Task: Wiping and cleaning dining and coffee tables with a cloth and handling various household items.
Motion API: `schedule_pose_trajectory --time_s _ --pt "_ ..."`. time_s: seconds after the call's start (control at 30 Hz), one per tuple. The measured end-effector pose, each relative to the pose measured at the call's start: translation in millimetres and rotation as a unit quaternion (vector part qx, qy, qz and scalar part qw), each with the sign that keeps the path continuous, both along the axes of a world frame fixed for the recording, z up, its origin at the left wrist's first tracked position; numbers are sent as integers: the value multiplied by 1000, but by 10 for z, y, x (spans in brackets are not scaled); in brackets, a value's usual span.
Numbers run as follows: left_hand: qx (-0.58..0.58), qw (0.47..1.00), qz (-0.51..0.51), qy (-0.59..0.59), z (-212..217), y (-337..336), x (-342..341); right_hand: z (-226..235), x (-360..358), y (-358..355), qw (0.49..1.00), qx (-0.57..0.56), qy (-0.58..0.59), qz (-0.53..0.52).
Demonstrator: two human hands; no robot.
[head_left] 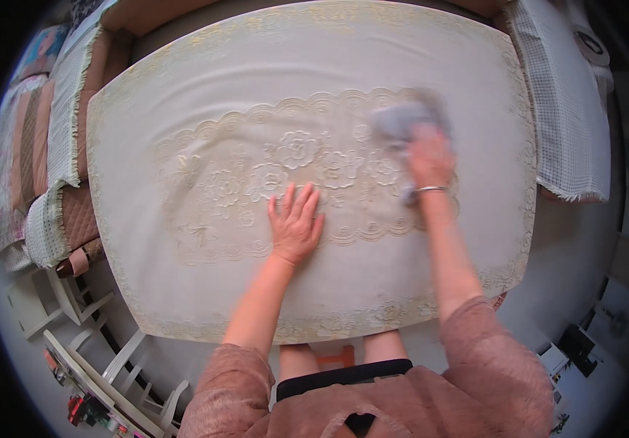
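A cream tablecloth (373, 281) with raised flowers and a scalloped pattern covers the table in front of me. My left hand (298, 226) lies flat on it near the middle, fingers spread, just below the embossed flowers (298, 149). Farther to the right, my right hand (431, 157) presses a grey cloth (404, 120) against the surface. That hand and the cloth are smeared by motion, so single fingers are hard to make out. A silver bracelet (431, 189) circles the right wrist.
A sofa with a fringed white cover (66, 139) runs along the left, with a cushion (33, 146) on it. Another white cover (566, 109) drapes a seat at the right. White chairs (128, 361) and a small table with red items stand at the lower left.
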State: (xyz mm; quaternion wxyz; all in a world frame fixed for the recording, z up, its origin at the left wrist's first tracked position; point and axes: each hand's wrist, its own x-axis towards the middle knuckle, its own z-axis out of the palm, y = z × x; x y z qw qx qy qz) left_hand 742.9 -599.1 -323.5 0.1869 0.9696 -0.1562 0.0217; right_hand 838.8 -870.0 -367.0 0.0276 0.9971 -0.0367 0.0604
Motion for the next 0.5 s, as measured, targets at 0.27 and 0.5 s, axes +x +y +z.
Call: schedule_pose_trajectory --time_s 0.27,0.5 --pt "-250 965 -70 -27 224 552 -509 -499 897 -89 959 199 -63 -190" --pt "-137 964 185 -135 543 1954 -830 116 -1812 4595 756 430 176 460"
